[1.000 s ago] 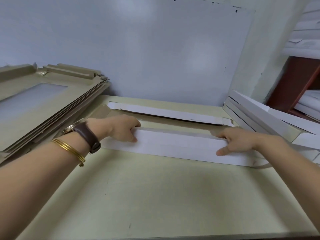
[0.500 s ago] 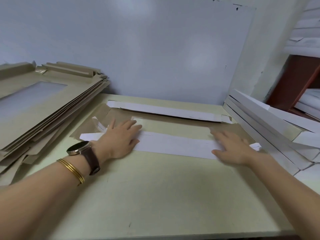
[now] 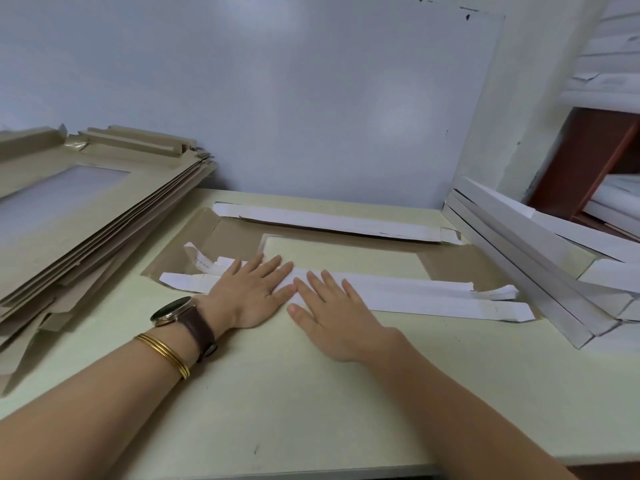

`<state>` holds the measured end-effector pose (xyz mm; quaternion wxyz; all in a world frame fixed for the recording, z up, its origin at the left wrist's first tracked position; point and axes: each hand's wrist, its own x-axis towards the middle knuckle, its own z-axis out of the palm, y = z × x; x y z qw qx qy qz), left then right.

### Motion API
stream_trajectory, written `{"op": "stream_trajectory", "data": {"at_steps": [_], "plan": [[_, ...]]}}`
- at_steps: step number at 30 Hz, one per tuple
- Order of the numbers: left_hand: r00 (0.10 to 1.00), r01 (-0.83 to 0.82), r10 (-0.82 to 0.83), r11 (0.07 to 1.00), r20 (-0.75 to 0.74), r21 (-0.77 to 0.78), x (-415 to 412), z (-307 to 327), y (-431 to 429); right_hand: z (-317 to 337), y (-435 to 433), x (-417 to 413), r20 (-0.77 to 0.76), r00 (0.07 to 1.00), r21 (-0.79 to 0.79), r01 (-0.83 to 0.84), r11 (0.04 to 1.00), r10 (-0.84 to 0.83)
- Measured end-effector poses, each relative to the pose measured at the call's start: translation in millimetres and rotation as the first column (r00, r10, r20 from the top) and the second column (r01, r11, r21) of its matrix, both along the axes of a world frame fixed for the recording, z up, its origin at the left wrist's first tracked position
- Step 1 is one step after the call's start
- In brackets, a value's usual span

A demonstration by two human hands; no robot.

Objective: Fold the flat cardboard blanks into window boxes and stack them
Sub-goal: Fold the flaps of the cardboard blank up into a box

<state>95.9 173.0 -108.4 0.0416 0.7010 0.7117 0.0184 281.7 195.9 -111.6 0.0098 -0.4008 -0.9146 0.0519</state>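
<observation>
Here, on the left, a pile of flat brown blanks [image 3: 86,216] leans up from the tabletop [image 3: 277,393]; the top one has a clear window. Next, one blank [image 3: 446,263] lies flat in the middle of the tabletop, brown side up, its long side running left to right. Its near white flap [image 3: 415,294] is folded down over it. The left hand [image 3: 249,292] and right hand [image 3: 332,317] press on that flap side by side, fingers [image 3: 272,268] straight and spread. On the right, white folded boxes [image 3: 519,244] lie stacked and slanted. Behind is a pale blue wall [image 3: 277,98], and a red-brown shelf [image 3: 585,157] holds more white cardboard.
</observation>
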Motion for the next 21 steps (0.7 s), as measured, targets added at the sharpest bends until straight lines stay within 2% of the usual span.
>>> {"op": "stream_trajectory", "data": {"at_steps": [6, 16, 21], "plan": [[1.000, -0.010, 0.010, 1.000, 0.023, -0.010, -13, -1, -1, 1, 16, 27, -0.003, 0.999, -0.103, 0.034, 0.994, -0.034], [0.985, -0.148, 0.151, 0.988, 0.079, -0.042, -61, 4, -16, 11, 52, 154, -0.017, 0.935, -0.147, 0.347, 0.926, -0.353], [0.983, -0.161, 0.162, 0.987, 0.087, -0.020, -64, 1, -19, 14, 56, 181, -0.025, 0.910, -0.179, 0.403, 0.898, -0.413]]}}
